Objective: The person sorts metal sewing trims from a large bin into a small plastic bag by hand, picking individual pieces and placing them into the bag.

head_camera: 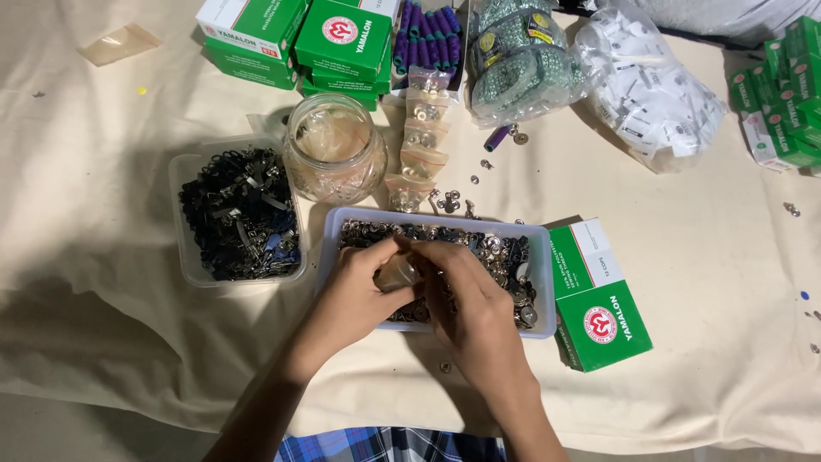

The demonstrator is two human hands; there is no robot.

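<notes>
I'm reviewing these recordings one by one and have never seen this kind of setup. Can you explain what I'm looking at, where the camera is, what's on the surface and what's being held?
There is no machine here: one camera worn on a person's head looks down at their two bare hands over a cream cloth.

The left hand and right hand meet over a clear plastic tray full of small silver metal snap fasteners. Together they pinch a small clear plastic bag.

To the left sits a second tray of dark metal parts. Behind stands a glass jar stuffed with clear bags, and beside it a line of small filled bags.

Green and white boxes lie to the right and along the far edge, with purple thread spools and bagged goods at the back.
</notes>
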